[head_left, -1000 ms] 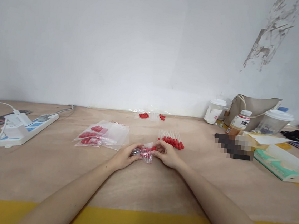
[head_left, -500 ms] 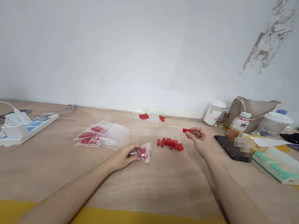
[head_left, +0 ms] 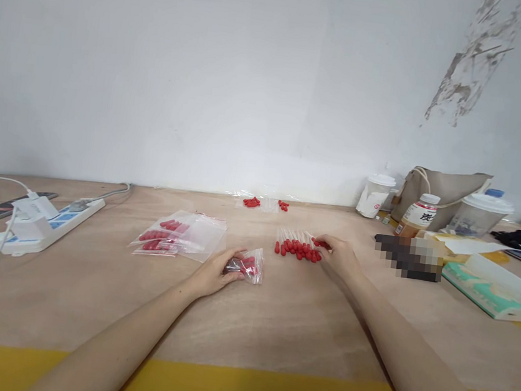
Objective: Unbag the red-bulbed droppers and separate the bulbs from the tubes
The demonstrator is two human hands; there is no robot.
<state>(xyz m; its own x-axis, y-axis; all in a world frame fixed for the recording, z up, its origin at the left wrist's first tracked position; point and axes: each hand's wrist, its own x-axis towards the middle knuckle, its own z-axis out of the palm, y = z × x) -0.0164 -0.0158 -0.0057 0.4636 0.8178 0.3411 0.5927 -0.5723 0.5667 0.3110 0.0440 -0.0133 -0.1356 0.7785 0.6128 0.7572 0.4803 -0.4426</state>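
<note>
My left hand (head_left: 214, 273) is closed round a small clear plastic bag (head_left: 256, 266) with red rubber bulbs inside, resting on the table. Farther right lies a bunch of droppers (head_left: 300, 249), thin clear tubes pointing away and red bulbs toward me. At the right end of that bunch, my right hand (head_left: 339, 255) pinches a red-bulbed dropper (head_left: 316, 242); the fingers partly cover it, so whether it is one or more I cannot tell. Left of my left hand are stacked clear zip bags (head_left: 202, 233) with red bulbs (head_left: 162, 236) in them.
Two small heaps of red bulbs (head_left: 251, 202) lie on clear plastic by the wall. On the left is a power strip (head_left: 57, 222) with white cables. At right stand a paper cup (head_left: 375, 197), a drink bottle (head_left: 417, 216), a bag (head_left: 449, 189) and a tissue pack (head_left: 489, 290).
My right hand has come down and slightly left, bringing its held droppers from above the table onto the right end of the bunch. My left hand stays still on the bag.
</note>
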